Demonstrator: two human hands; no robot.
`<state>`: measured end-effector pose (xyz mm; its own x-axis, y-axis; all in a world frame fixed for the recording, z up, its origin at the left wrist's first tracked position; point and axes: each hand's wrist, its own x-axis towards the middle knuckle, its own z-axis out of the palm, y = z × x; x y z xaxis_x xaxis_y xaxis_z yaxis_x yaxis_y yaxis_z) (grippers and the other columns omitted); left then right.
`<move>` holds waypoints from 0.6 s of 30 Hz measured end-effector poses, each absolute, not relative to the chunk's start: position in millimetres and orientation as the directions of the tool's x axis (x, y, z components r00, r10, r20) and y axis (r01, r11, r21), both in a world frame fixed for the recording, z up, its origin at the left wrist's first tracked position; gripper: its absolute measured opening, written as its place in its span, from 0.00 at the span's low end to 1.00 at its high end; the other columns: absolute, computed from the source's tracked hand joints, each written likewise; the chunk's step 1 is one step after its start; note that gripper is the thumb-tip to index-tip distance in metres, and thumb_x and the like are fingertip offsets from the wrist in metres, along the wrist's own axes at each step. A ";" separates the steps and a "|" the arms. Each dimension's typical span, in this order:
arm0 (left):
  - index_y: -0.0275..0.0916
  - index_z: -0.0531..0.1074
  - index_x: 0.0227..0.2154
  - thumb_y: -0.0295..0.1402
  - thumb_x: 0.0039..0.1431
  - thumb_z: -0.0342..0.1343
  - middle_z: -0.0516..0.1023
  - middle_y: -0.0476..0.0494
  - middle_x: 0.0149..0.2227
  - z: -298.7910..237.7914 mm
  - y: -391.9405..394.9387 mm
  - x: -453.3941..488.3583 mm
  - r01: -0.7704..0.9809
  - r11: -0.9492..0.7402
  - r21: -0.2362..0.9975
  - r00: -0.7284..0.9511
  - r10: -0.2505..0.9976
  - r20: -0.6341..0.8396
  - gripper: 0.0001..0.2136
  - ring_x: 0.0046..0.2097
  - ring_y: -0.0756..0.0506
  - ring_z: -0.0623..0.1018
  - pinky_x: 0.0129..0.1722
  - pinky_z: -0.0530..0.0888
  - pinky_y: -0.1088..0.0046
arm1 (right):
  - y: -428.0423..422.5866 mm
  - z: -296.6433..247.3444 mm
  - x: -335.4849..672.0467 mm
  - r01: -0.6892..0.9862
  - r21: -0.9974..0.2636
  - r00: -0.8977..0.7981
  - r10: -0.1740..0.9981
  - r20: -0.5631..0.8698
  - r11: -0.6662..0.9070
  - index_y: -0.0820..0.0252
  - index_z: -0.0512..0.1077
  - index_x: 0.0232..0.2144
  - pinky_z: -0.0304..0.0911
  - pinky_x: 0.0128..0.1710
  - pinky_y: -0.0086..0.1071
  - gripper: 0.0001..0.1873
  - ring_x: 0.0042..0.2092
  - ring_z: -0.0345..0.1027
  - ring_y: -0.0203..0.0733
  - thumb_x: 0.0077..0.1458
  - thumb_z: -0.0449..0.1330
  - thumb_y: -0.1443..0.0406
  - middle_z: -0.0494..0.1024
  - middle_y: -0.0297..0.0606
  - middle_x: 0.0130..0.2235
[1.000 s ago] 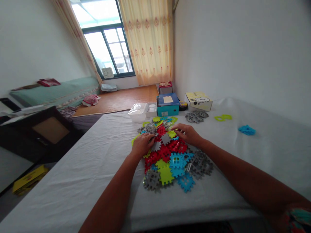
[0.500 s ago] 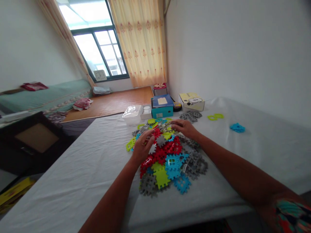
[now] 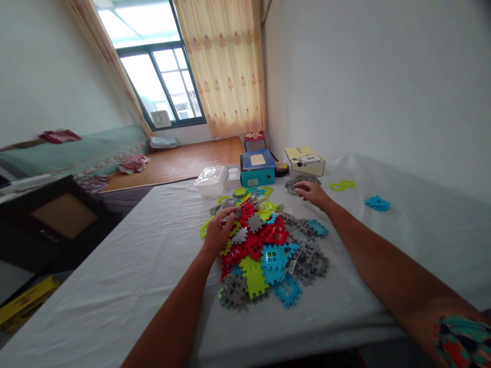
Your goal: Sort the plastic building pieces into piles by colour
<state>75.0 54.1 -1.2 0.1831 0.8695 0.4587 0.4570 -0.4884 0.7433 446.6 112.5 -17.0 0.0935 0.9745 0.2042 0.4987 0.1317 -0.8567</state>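
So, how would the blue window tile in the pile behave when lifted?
The blue window tile looks like thin moulded plastic, so probably stiff and light. Its notched edges overlap neighbouring tiles, so it may snag.

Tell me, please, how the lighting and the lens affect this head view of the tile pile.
Head view: daylight blows out the window; the tile pile is evenly lit and sharp, with soft shadows; the wide lens stretches both forearms toward the bottom edge.
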 end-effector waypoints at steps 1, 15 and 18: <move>0.40 0.75 0.45 0.41 0.62 0.49 0.79 0.42 0.44 -1.2 54.2 74.6 0.463 -0.489 0.740 0.185 0.869 0.459 0.16 0.43 0.45 0.77 0.35 0.76 0.72 | 105.7 -11.7 442.7 0.521 -0.835 -0.073 0.984 0.164 0.178 0.63 0.74 0.45 0.68 0.31 0.31 0.24 0.36 0.71 0.40 0.49 0.62 0.54 0.78 0.44 0.40; 0.41 0.75 0.45 0.41 0.62 0.48 0.79 0.43 0.44 -4.3 55.3 71.8 0.495 -0.507 0.705 0.227 0.859 0.458 0.16 0.43 0.45 0.78 0.36 0.77 0.72 | 94.2 2.8 451.0 0.594 -0.771 -0.227 0.967 0.113 0.230 0.61 0.80 0.36 0.68 0.33 0.33 0.21 0.30 0.70 0.40 0.43 0.66 0.52 0.79 0.36 0.28; 0.41 0.75 0.45 0.41 0.62 0.49 0.79 0.43 0.44 -4.4 56.1 71.8 0.494 -0.516 0.700 0.227 0.854 0.469 0.16 0.43 0.45 0.78 0.37 0.77 0.72 | 100.0 -9.1 466.6 0.466 -0.885 -0.026 1.000 0.009 0.020 0.62 0.78 0.36 0.68 0.27 0.31 0.23 0.26 0.67 0.36 0.39 0.69 0.54 0.76 0.36 0.26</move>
